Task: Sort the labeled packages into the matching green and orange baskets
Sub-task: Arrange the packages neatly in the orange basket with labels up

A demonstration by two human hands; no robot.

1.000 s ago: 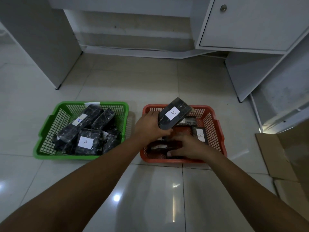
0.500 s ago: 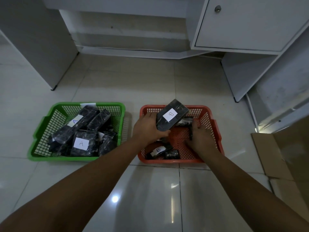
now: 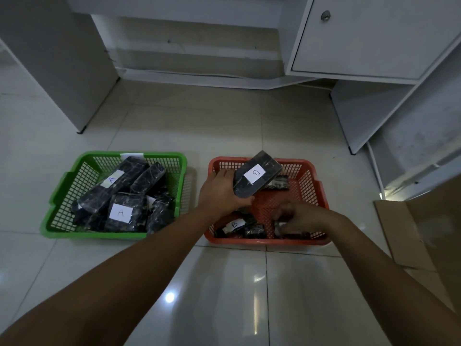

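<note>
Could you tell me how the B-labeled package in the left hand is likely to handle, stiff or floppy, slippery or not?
The package probably stays stiff: it juts past the left hand without sagging. Its glossy black wrap suggests it may be slippery. Being flat-sided, it seems unlikely to roll once dropped into the orange basket.

Beyond the held package stands a white cabinet (image 3: 361, 38) with a round knob (image 3: 325, 15); flattened cardboard (image 3: 421, 236) lies right of it on the glossy tiled floor (image 3: 219, 290).
</note>
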